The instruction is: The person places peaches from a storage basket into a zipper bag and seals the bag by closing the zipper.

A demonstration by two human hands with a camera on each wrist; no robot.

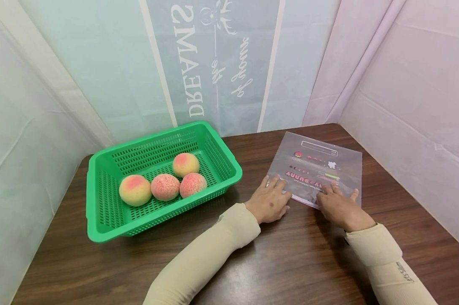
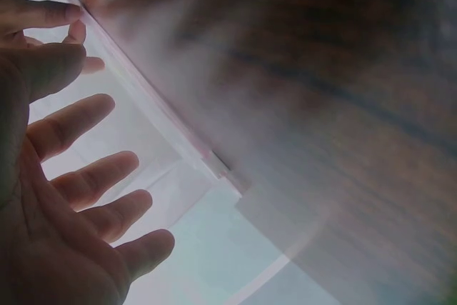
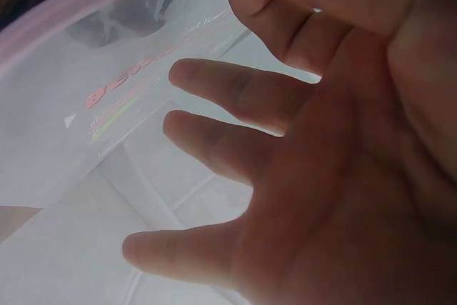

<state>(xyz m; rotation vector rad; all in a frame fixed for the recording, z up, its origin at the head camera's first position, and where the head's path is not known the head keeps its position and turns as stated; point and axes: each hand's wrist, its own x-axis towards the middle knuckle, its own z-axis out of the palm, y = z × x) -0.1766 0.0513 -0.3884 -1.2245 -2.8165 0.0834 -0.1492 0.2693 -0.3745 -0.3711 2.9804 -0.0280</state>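
A flat, clear plastic zip bag (image 1: 309,165) with pink lettering and a pink zip edge lies on the table at the right. My left hand (image 1: 268,199) is at its near left corner, palm down, fingers spread and fairly straight. In the left wrist view the left fingers (image 2: 93,176) are spread beside the bag's edge (image 2: 164,108). At the near edge, my right hand (image 1: 341,207) has its thumb and bent index finger together and seems to pinch the bag. The right wrist view shows its other fingers (image 3: 214,144) extended; the exact contact is hidden.
A green plastic basket (image 1: 233,171) stands left of the hands. Several peaches (image 1: 135,190) lie inside it. The brown wooden table (image 1: 275,262) is bounded by white cloth (image 1: 416,106) at the sides and a printed curtain (image 1: 229,63) behind.
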